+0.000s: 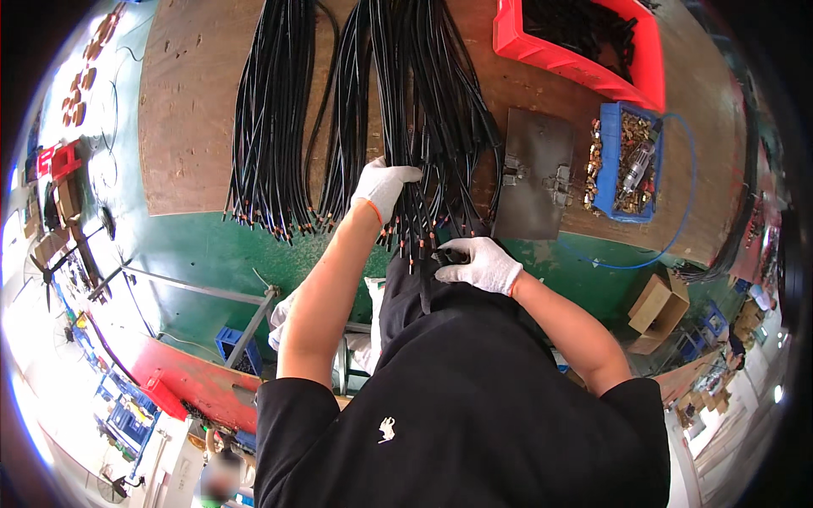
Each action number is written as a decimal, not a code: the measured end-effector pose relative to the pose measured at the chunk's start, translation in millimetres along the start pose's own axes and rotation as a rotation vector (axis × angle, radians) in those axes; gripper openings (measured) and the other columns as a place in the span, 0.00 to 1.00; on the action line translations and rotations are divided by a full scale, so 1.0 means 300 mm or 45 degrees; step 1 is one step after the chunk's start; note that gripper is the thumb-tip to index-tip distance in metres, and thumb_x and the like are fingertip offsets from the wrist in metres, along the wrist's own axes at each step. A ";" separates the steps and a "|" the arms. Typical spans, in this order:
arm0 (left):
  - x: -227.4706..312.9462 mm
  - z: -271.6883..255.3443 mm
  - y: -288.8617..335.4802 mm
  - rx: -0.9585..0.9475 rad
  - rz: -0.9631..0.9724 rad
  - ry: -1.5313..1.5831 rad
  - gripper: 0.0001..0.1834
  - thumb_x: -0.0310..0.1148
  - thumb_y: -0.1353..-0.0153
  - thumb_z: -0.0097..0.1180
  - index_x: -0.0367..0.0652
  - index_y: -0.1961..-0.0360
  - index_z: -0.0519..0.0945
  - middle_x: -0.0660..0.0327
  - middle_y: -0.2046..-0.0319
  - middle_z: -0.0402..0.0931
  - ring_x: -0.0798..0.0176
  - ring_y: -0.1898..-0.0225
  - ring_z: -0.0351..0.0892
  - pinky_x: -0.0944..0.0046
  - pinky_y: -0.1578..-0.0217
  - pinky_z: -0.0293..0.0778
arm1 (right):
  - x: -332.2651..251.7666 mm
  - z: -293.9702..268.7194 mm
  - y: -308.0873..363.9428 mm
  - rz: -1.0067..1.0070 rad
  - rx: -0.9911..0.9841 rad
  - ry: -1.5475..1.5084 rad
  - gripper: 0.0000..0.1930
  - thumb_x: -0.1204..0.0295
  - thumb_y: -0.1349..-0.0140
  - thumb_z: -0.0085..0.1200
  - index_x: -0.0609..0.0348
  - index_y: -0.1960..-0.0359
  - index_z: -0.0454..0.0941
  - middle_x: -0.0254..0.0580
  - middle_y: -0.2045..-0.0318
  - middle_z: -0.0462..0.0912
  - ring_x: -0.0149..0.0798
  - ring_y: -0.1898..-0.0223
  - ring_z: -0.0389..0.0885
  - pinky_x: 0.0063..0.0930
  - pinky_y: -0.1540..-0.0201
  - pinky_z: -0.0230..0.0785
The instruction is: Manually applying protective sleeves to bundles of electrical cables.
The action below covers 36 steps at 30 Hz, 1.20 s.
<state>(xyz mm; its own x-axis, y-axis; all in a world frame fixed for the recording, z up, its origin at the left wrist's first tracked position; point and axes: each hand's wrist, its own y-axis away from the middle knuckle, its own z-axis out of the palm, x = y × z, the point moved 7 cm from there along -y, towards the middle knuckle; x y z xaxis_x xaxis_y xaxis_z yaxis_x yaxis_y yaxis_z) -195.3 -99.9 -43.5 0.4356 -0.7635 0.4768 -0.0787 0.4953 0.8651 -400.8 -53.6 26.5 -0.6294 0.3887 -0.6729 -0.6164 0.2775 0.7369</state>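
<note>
Long black cables [394, 85] with bare copper ends hang over the near edge of the brown table. My left hand [383, 188], in a white glove, is closed round some of them a little above their ends. Just right of those copper tips is my right hand [484, 264], gloved too, its thumb and fingers curled in over my lap. Something dark shows between its fingertips, too dark to make out against my black clothing. Another bunch of black cables [273, 118] lies to the left, its copper tips past the table edge.
A red crate [576, 68] of black parts stands at the back right. Nearer are a dark metal plate [533, 169] with hinge-like fittings and a blue bin [605, 199] of small brass-coloured pieces with a metal tool on top. A thin blue hose [693, 169] curves round the bin.
</note>
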 end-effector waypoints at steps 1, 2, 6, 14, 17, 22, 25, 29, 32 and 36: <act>-0.007 0.000 -0.008 -0.012 0.044 0.007 0.18 0.22 0.46 0.69 0.34 0.52 0.85 0.56 0.62 0.88 0.60 0.65 0.87 0.60 0.61 0.84 | 0.000 0.006 0.004 -0.028 0.031 -0.037 0.31 0.60 0.43 0.76 0.67 0.41 0.83 0.44 0.55 0.90 0.32 0.54 0.84 0.32 0.45 0.76; -0.018 -0.004 -0.017 -0.018 0.048 0.009 0.18 0.22 0.46 0.69 0.34 0.52 0.85 0.56 0.62 0.88 0.60 0.65 0.87 0.60 0.61 0.84 | -0.002 0.008 0.007 -0.058 0.062 -0.073 0.31 0.60 0.43 0.76 0.68 0.42 0.83 0.44 0.56 0.90 0.33 0.55 0.84 0.32 0.45 0.76; -0.004 -0.007 -0.009 0.034 0.093 -0.080 0.17 0.21 0.47 0.68 0.34 0.54 0.85 0.56 0.62 0.88 0.62 0.66 0.87 0.61 0.61 0.83 | -0.010 0.019 0.002 -0.027 0.077 -0.140 0.30 0.60 0.42 0.76 0.68 0.43 0.84 0.43 0.58 0.90 0.31 0.56 0.84 0.32 0.46 0.77; 0.021 0.001 0.017 -0.024 0.075 -0.108 0.18 0.22 0.47 0.69 0.34 0.53 0.85 0.56 0.61 0.88 0.61 0.64 0.87 0.60 0.60 0.83 | -0.046 -0.015 -0.062 0.047 0.377 -0.023 0.24 0.58 0.38 0.70 0.67 0.50 0.86 0.42 0.63 0.92 0.35 0.62 0.88 0.33 0.53 0.77; 0.026 0.008 0.025 -0.087 0.062 -0.114 0.19 0.24 0.46 0.70 0.35 0.51 0.84 0.56 0.60 0.88 0.61 0.64 0.87 0.60 0.59 0.84 | 0.001 -0.014 -0.169 0.032 0.416 -0.145 0.21 0.62 0.35 0.68 0.68 0.48 0.85 0.43 0.59 0.91 0.33 0.60 0.86 0.31 0.51 0.77; 0.043 -0.052 0.025 -0.126 0.014 -0.047 0.18 0.28 0.39 0.69 0.35 0.49 0.83 0.56 0.60 0.87 0.61 0.66 0.87 0.61 0.62 0.84 | -0.048 -0.071 -0.308 -0.025 0.472 -0.389 0.17 0.67 0.34 0.68 0.68 0.50 0.86 0.38 0.60 0.90 0.29 0.61 0.84 0.28 0.53 0.77; 0.059 -0.128 0.027 -0.110 -0.018 -0.091 0.17 0.29 0.40 0.70 0.36 0.51 0.83 0.58 0.62 0.86 0.64 0.68 0.85 0.63 0.68 0.83 | -0.095 -0.138 -0.394 -0.037 0.490 -0.380 0.28 0.56 0.37 0.69 0.71 0.46 0.85 0.50 0.58 0.91 0.35 0.59 0.86 0.32 0.49 0.76; 0.085 -0.122 0.021 -0.132 -0.074 -0.062 0.15 0.29 0.43 0.70 0.38 0.55 0.84 0.60 0.65 0.85 0.64 0.70 0.85 0.64 0.69 0.82 | -0.111 -0.283 -0.538 -0.054 0.768 -0.250 0.36 0.50 0.38 0.68 0.76 0.43 0.81 0.63 0.52 0.89 0.51 0.50 0.89 0.40 0.45 0.76; 0.073 -0.175 -0.006 -0.154 -0.004 -0.138 0.14 0.29 0.45 0.71 0.39 0.57 0.84 0.61 0.67 0.85 0.64 0.71 0.84 0.63 0.69 0.82 | -0.204 -0.318 -0.499 0.008 0.836 -0.015 0.33 0.49 0.35 0.64 0.72 0.43 0.82 0.63 0.54 0.89 0.48 0.50 0.90 0.42 0.47 0.77; 0.056 -0.157 -0.006 -0.187 -0.194 -0.078 0.14 0.25 0.45 0.69 0.35 0.55 0.86 0.57 0.63 0.87 0.61 0.67 0.88 0.62 0.63 0.86 | -0.142 -0.252 -0.425 0.046 0.508 -0.599 0.23 0.54 0.30 0.60 0.67 0.54 0.84 0.39 0.65 0.87 0.32 0.69 0.81 0.33 0.68 0.72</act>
<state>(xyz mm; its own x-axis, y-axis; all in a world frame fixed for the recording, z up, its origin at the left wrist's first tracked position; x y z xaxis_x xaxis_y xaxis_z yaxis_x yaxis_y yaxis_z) -145.5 -94.2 -44.3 0.3770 -0.8555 0.3550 0.1169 0.4241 0.8980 -331.2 -171.8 -43.7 -0.3142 0.7248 -0.6132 -0.3169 0.5288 0.7874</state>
